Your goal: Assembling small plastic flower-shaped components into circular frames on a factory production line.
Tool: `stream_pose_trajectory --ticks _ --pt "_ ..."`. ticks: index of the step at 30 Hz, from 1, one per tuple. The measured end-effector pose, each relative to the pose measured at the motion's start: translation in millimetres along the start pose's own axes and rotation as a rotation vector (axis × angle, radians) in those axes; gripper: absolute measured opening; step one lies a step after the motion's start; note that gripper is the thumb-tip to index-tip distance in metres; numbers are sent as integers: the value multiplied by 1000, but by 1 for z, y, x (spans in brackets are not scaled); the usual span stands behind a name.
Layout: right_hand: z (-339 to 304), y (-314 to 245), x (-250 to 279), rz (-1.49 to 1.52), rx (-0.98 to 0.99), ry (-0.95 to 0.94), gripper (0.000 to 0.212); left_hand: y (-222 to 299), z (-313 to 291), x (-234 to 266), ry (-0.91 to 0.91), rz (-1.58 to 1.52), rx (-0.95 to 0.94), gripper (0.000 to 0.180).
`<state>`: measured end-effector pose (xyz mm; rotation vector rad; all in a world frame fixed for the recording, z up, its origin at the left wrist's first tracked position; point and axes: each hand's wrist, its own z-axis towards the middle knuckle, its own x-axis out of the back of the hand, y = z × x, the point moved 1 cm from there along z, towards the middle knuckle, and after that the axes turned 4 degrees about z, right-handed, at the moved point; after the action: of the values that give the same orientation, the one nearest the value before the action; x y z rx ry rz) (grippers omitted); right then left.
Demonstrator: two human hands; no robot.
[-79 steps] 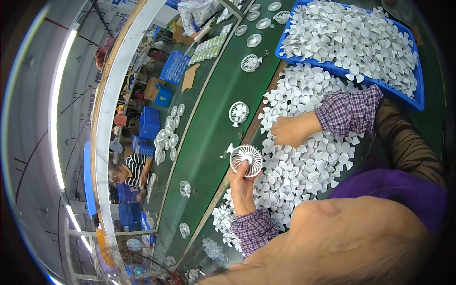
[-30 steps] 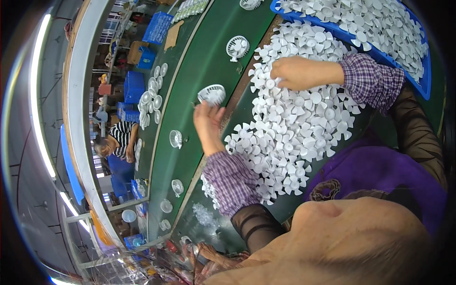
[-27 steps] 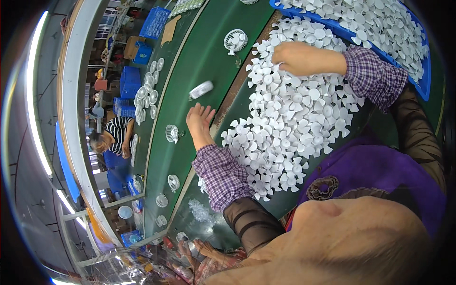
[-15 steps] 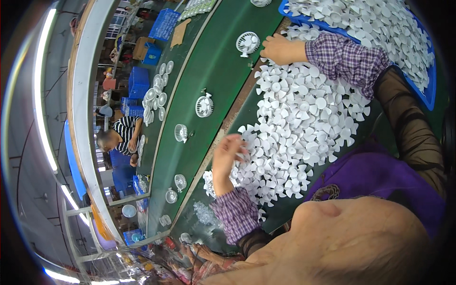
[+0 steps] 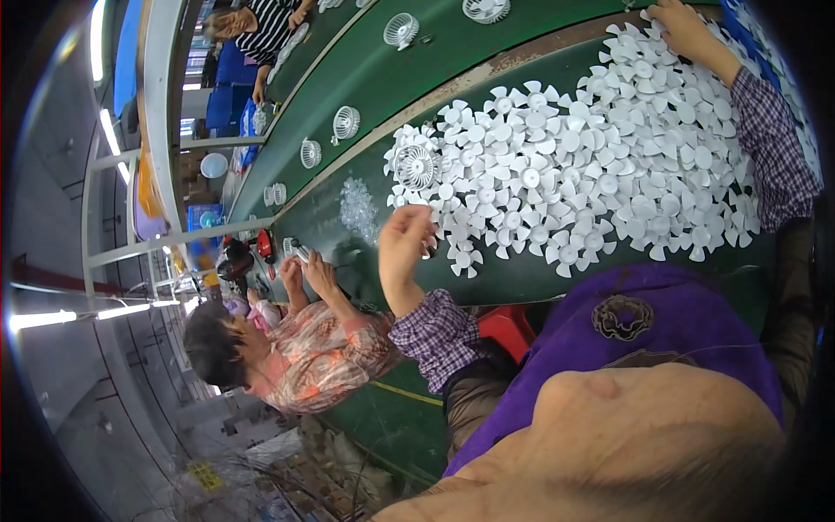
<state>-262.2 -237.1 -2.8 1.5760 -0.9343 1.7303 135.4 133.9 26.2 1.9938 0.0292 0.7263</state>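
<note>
A wide heap of small white fan blades (image 5: 600, 157) lies in front of me. At its left end, a round white fan housing (image 5: 416, 167) with a ribbed guard rests on the blades. My left hand (image 5: 404, 244) hovers just nearer than that housing, fingers curled together; whatever they hold, if anything, is hidden. At the heap's far right, my right hand (image 5: 687, 35) has its bent fingers pressed together by the blades. Its fingertips lie near the picture's upper edge, and I cannot make out what is in them.
Beyond the heap runs a green conveyor belt (image 5: 287, 187) carrying spaced fan housings (image 5: 346, 123). Clear plastic bits (image 5: 357, 209) lie left of the heap. A co-worker in a patterned top (image 5: 322, 365) works at left; another in stripes (image 5: 265, 30) sits across. A blue crate (image 5: 744, 35) stands far right.
The view has swung left, bringing the co-worker in the patterned top into sight. My left hand has moved off the blades to the near side of the housing. My right hand stays at the heap's far end.
</note>
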Motion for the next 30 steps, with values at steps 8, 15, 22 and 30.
stream_pose_trajectory --ticks 8,15,22,30 --pt "-45 -14 31 13 73 298 22 -80 96 39 540 230 -145 31" --pt "-66 -35 3 94 203 135 27 -97 164 52 399 585 -339 37" --pt "-80 -33 -11 99 214 11 24 -71 168 33 512 702 -380 26" --pt "-83 -34 -14 122 235 5 24 -29 119 -15 -172 -932 -222 36"
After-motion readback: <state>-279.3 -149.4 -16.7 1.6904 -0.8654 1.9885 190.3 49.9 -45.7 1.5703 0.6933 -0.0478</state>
